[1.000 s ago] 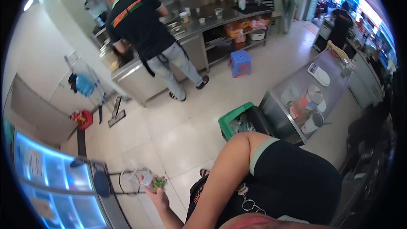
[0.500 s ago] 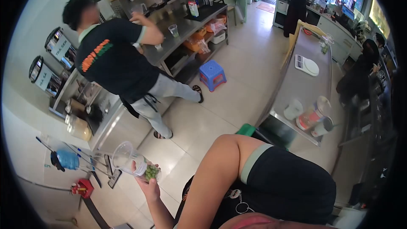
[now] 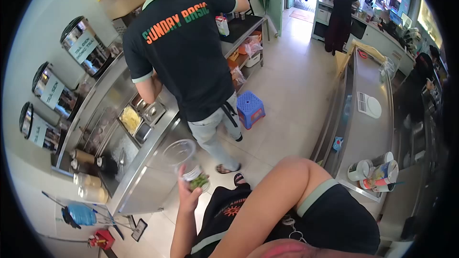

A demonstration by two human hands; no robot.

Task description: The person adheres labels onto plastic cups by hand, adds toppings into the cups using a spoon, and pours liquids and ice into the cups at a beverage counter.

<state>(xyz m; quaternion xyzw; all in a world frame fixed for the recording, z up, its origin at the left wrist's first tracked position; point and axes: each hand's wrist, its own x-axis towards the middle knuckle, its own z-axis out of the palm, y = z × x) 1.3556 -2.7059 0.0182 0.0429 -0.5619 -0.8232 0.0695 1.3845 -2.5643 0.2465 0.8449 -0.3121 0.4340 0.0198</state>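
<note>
My left hand is closed around a clear plastic cup, in the lower middle of the head view. The cup is tilted, its wide rim up and to the left. Green pieces lie at its bottom, beside a pale label. The cup is near the steel counter's front edge. My right arm is bent, with its elbow high in the lower right; its forearm runs down past the bottom edge, and my right hand is out of the frame.
A co-worker stands at the steel counter, by food trays and drink dispensers. A blue stool is on the floor. On the right, a steel table holds a scale and tubs. Other people stand further back.
The view has swung and come nearer the counter, bringing the trays and dispensers into sight. The co-worker looks larger. The cup stays in my left hand and appears further right, beside the counter.
</note>
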